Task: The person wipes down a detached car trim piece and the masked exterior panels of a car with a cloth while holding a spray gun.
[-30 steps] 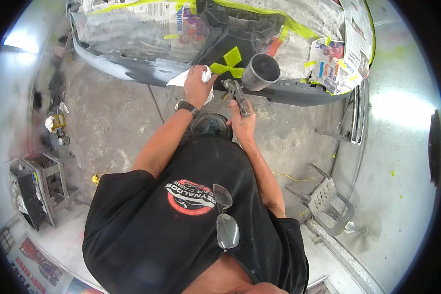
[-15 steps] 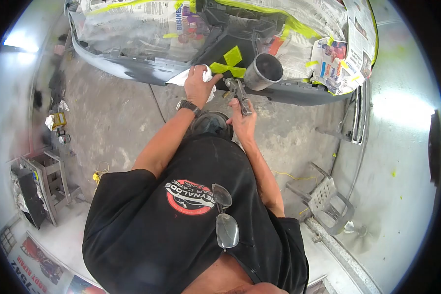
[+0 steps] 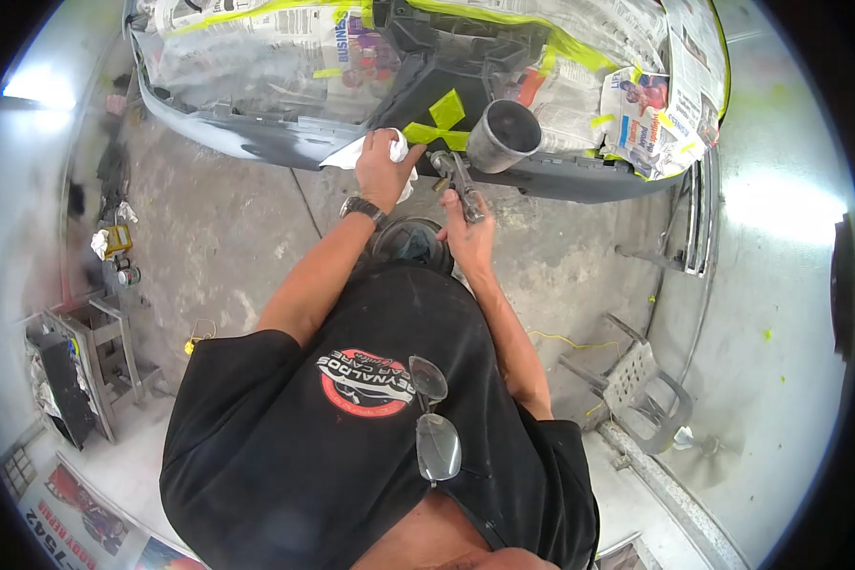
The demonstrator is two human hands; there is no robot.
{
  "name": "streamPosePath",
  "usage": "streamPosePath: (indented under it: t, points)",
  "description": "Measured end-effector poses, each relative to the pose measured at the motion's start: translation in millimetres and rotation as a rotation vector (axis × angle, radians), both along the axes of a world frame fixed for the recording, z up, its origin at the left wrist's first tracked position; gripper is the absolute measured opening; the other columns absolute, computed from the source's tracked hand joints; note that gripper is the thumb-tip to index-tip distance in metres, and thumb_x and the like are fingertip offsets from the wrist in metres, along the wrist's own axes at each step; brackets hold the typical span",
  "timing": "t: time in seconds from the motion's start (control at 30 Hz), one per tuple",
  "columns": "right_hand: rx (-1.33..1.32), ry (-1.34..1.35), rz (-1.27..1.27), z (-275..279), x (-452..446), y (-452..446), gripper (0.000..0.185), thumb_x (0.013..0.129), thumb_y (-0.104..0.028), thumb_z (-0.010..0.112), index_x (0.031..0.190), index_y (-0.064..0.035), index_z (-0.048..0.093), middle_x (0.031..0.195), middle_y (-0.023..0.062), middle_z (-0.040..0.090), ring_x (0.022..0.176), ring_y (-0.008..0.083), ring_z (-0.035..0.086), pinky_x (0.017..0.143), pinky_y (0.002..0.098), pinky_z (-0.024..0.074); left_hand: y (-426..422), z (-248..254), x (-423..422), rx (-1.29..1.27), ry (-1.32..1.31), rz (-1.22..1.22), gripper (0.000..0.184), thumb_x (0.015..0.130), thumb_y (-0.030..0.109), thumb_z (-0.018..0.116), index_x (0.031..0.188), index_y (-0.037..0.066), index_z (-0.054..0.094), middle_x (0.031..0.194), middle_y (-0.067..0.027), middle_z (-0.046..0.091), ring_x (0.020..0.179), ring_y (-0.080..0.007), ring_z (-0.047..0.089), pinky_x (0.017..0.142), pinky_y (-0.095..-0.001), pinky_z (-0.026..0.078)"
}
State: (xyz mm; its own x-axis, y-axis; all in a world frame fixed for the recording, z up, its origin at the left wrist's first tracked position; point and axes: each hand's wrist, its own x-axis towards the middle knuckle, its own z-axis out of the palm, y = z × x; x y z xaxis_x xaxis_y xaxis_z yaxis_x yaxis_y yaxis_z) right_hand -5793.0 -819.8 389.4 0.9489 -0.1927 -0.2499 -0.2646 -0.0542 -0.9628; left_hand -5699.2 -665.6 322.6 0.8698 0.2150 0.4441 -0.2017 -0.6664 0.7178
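My left hand (image 3: 382, 171), with a watch on its wrist, is closed on a crumpled white cloth (image 3: 351, 154) at the lower edge of a grey car bumper (image 3: 256, 133). Just to the right, my right hand (image 3: 467, 233) grips the handle of a metal spray gun (image 3: 464, 180). A grey cup (image 3: 503, 138) sits on top of the gun, in front of the bumper's middle. The gun's nozzle end is close to the fingers of my left hand; whether they touch is unclear. Yellow-green tape (image 3: 446, 109) marks the dark centre piece behind.
Newspaper (image 3: 560, 104) covers much of the bumper's openings. A dusty chair (image 3: 632, 380) lies on the right, near a yellow cord (image 3: 565, 340). At left stand a wooden stand (image 3: 114, 351) and small cans (image 3: 128, 275) on the concrete floor (image 3: 228, 209).
The whole view has shifted slightly. My right hand and the spray gun have tipped a little; my left hand keeps its hold on the cloth at the bumper edge.
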Motion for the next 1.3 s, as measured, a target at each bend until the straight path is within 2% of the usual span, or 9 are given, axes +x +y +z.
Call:
streamPosePath:
  t: [0.47, 1.3]
  points:
    - [-0.016, -0.043, 0.032, 21, 19, 3, 0.045, 0.100, -0.039, 0.068, 0.120, 0.0015, 0.063, 0.074, 0.0018, 0.059, 0.051, 0.0105, 0.058, 0.047, 0.0281, 0.0487, 1, -3, 1, -0.010, 0.008, -0.003, 0.044, 0.072, 0.026, 0.090, 0.097, 0.008, 0.059, 0.092, -0.0127, 0.063, 0.083, -0.0372, 0.064, 0.067, -0.0472, 0.052]
    - [-0.062, -0.100, 0.036, 28, 26, 12, 0.047, 0.098, -0.037, 0.071, 0.118, 0.0051, 0.064, 0.078, 0.0051, 0.064, 0.054, 0.0104, 0.059, 0.048, 0.0280, 0.0505, -1, 2, 0, -0.030, 0.028, 0.013, 0.045, 0.074, 0.029, 0.090, 0.097, 0.007, 0.059, 0.091, -0.0106, 0.062, 0.084, -0.0353, 0.064, 0.068, -0.0452, 0.052]
